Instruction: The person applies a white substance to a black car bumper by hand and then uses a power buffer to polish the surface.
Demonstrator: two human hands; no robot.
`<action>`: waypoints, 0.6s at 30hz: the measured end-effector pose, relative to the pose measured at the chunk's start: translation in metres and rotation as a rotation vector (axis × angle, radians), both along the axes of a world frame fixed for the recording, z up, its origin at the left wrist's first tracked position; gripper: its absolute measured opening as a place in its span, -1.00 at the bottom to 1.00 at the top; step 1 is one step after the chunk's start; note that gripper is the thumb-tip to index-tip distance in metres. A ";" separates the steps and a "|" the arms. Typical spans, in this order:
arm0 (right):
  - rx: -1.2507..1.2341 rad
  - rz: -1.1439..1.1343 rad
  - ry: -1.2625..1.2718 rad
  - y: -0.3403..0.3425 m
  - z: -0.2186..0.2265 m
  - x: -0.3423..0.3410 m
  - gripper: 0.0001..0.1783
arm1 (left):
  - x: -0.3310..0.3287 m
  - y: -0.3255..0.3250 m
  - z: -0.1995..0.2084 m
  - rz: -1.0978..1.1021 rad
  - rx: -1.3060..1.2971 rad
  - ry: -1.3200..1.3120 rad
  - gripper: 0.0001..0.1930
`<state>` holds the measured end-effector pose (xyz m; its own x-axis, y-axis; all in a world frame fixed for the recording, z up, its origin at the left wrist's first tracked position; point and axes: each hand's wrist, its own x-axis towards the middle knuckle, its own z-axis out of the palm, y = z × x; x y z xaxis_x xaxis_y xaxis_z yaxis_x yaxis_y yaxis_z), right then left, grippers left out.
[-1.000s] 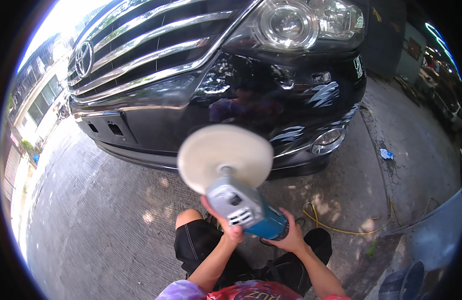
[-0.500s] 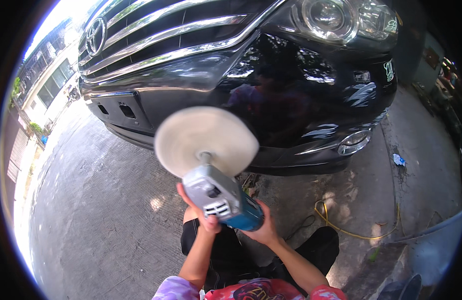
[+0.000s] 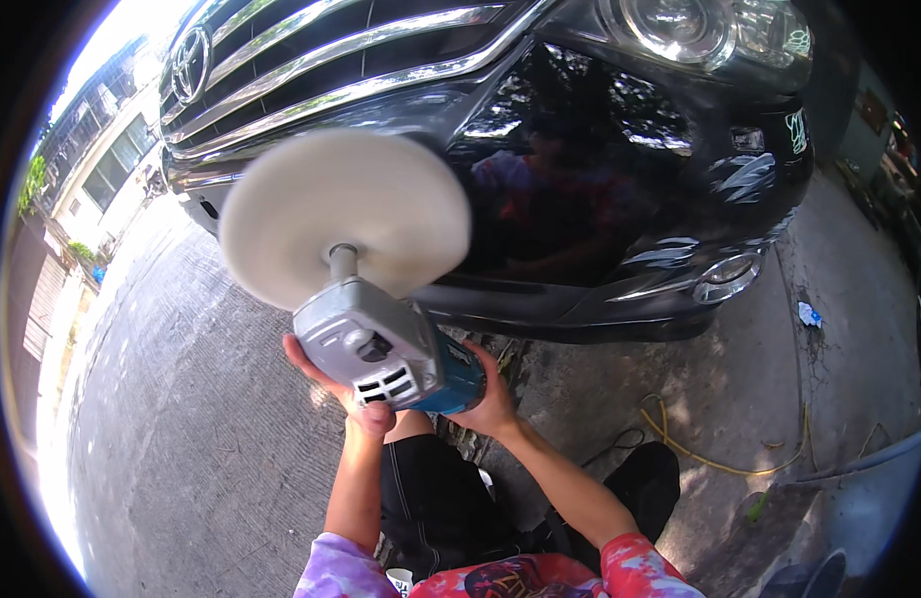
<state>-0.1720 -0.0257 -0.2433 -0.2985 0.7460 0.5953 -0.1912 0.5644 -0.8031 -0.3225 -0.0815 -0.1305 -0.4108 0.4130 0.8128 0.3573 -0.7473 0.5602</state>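
Both my hands grip a polisher (image 3: 366, 339) with a silver gear head and a teal body. My left hand (image 3: 346, 394) wraps round it near the silver head, and my right hand (image 3: 492, 397) holds the teal body. At its front, the big round cream pad (image 3: 410, 214) looks blurred, as if spinning. The pad is in front of the black car bumper (image 3: 580, 239) and hides part of it below the grille; whether it touches I cannot tell. White smears (image 3: 744, 179) mark the bumper's right side, near the fog light (image 3: 727, 277).
Above are the chrome grille (image 3: 361, 50) and a headlight (image 3: 679, 28). A yellow hose (image 3: 709, 463) curls on the concrete ground (image 3: 201, 419) at the right, with a crumpled blue-and-white scrap (image 3: 809, 315) farther off. A white cup (image 3: 399, 578) stands near my left elbow.
Both my hands have moved the polisher up and to the left along the bumper. Its pad now covers the recessed plate area that showed before. My grip stays the same.
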 end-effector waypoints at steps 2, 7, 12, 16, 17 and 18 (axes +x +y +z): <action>0.071 -0.067 0.099 0.003 -0.001 -0.005 0.19 | 0.001 0.004 0.003 0.016 0.009 0.020 0.35; 0.081 -0.083 0.105 0.009 0.000 -0.011 0.18 | 0.000 0.007 0.009 0.018 -0.012 0.031 0.35; 0.038 0.005 0.046 0.012 0.013 -0.023 0.19 | -0.012 0.002 0.014 0.018 -0.007 0.035 0.39; 0.041 0.070 -0.005 0.018 0.024 -0.027 0.19 | -0.019 0.004 0.017 0.028 0.003 0.037 0.43; 0.046 0.090 0.006 0.019 0.028 -0.028 0.19 | -0.019 0.005 0.018 0.031 0.007 0.041 0.44; 0.062 0.082 0.005 0.018 0.031 -0.028 0.20 | -0.020 0.005 0.021 0.034 0.007 0.046 0.46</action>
<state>-0.2004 -0.0075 -0.2118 -0.3539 0.6809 0.6411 -0.2423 0.5953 -0.7661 -0.3423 -0.0766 -0.1096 -0.3868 0.3939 0.8338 0.4079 -0.7378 0.5378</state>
